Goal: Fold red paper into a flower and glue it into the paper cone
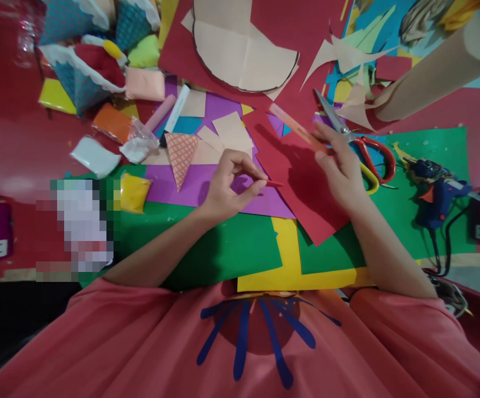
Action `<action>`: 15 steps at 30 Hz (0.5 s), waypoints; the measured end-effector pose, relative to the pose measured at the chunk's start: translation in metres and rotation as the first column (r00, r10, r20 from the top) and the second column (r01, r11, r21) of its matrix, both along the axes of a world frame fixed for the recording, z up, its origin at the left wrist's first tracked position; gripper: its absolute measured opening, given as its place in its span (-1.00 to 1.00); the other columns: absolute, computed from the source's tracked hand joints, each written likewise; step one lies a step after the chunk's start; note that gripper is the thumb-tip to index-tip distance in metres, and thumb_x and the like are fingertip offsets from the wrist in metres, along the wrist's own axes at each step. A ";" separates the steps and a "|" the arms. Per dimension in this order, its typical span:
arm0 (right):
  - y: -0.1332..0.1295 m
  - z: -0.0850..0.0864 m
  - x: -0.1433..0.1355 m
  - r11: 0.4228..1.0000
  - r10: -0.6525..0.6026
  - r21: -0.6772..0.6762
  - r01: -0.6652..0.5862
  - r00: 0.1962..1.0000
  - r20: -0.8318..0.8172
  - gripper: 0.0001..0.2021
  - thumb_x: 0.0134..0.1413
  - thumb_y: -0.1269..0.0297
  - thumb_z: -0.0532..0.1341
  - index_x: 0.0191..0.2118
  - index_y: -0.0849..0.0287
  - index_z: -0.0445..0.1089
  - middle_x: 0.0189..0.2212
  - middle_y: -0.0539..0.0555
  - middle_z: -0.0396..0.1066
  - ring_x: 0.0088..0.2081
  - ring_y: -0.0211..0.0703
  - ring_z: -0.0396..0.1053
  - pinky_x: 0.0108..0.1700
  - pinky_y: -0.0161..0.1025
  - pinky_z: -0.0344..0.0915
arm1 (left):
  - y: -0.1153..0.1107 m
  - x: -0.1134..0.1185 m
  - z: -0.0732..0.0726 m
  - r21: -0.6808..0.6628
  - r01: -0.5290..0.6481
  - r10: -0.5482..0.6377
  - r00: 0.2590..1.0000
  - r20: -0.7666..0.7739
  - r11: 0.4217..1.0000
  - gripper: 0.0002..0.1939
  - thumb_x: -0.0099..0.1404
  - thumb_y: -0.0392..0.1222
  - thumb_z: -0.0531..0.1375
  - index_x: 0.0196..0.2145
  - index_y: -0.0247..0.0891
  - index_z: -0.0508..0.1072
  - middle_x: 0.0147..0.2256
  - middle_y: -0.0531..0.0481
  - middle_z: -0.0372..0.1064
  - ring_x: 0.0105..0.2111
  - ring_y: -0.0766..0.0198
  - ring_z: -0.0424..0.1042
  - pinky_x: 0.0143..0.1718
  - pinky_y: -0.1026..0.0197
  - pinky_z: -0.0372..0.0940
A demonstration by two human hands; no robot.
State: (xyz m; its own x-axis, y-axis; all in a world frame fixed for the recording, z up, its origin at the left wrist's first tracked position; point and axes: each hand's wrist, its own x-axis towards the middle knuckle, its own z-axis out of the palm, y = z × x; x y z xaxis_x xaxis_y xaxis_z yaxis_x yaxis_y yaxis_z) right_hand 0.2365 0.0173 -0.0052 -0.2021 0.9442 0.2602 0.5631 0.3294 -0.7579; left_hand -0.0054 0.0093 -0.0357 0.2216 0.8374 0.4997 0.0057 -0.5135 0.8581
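My left hand (235,185) is closed in a pinch, thumb against fingertips, on a thin red strip (275,183) that points right. In my right hand (342,166), the fingers are closed around one end of a flat orange, partly see-through stick (292,125); its free end points up and left. Below both hands lies a red sheet (293,182), with shadows falling across it. Just beyond my right hand are scissors (343,130) with red and yellow handles. A small triangle with a red lattice pattern (182,152) rests left of my left hand.
Green sheets (207,243) and a purple sheet (215,190) cover the near table. A blue glue gun (434,202) with a cord lies right. Stuffed cones (78,77) and clay packets (113,122) sit left. A cardboard tube (426,72) and a black-outlined beige cutout (240,50) lie farther back.
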 end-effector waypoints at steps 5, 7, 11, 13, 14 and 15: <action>-0.021 0.007 -0.024 0.997 0.067 -0.037 -0.069 0.997 -0.038 -0.64 0.28 0.09 0.11 0.13 0.05 0.33 0.11 0.22 0.40 0.13 0.05 0.37 0.15 0.05 0.31 | -0.010 0.002 0.000 0.061 0.009 -0.002 0.995 -0.104 0.998 -0.78 0.29 -0.23 0.25 -0.18 -0.13 0.25 -0.34 0.11 0.43 -0.34 0.39 0.54 -0.24 0.27 0.48; -0.030 0.007 -0.035 0.971 0.149 -0.156 -0.181 0.968 -0.201 -0.61 0.23 0.05 0.18 0.08 0.13 0.36 -0.02 0.19 0.48 -0.05 -0.04 0.47 0.01 -0.07 0.40 | -0.011 0.003 0.000 0.113 0.004 0.010 0.992 -0.126 0.994 -0.77 0.28 -0.26 0.26 -0.20 -0.14 0.24 -0.35 0.11 0.45 -0.32 0.38 0.54 -0.18 0.23 0.49; -0.038 0.000 -0.050 0.880 0.133 -0.357 -0.314 0.883 -0.451 -0.63 0.16 0.06 0.25 -0.02 0.19 0.42 -0.22 0.09 0.53 -0.25 -0.22 0.48 -0.21 -0.28 0.41 | -0.013 0.005 -0.001 0.178 -0.005 0.040 0.979 -0.199 0.984 -0.83 0.30 -0.23 0.22 -0.29 -0.17 0.24 -0.37 0.09 0.48 -0.33 0.37 0.53 -0.13 0.20 0.48; -0.038 -0.001 -0.052 0.840 0.078 -0.427 -0.335 0.853 -0.516 -0.64 0.13 0.03 0.27 -0.10 0.22 0.45 -0.32 0.06 0.52 -0.36 -0.29 0.43 -0.32 -0.34 0.36 | -0.013 0.005 -0.002 0.203 0.005 0.038 0.978 -0.207 0.979 -0.85 0.31 -0.23 0.21 -0.28 -0.17 0.24 -0.37 0.09 0.49 -0.33 0.38 0.53 -0.12 0.19 0.48; -0.038 -0.002 -0.053 0.827 0.054 -0.447 -0.341 0.840 -0.541 -0.64 0.11 0.02 0.28 -0.14 0.23 0.46 -0.35 0.05 0.52 -0.39 -0.31 0.41 -0.35 -0.35 0.34 | -0.013 0.005 -0.002 0.211 0.009 0.035 0.978 -0.204 0.977 -0.84 0.30 -0.23 0.22 -0.27 -0.17 0.25 -0.37 0.09 0.49 -0.33 0.38 0.52 -0.12 0.19 0.48; -0.037 -0.002 -0.053 0.819 0.035 -0.458 -0.344 0.828 -0.559 -0.63 0.09 0.00 0.30 -0.17 0.24 0.47 -0.36 0.04 0.51 -0.40 -0.32 0.41 -0.35 -0.35 0.34 | -0.013 0.005 -0.003 0.209 0.016 0.027 0.979 -0.203 0.978 -0.83 0.30 -0.23 0.22 -0.25 -0.17 0.25 -0.36 0.09 0.48 -0.32 0.38 0.52 -0.12 0.20 0.48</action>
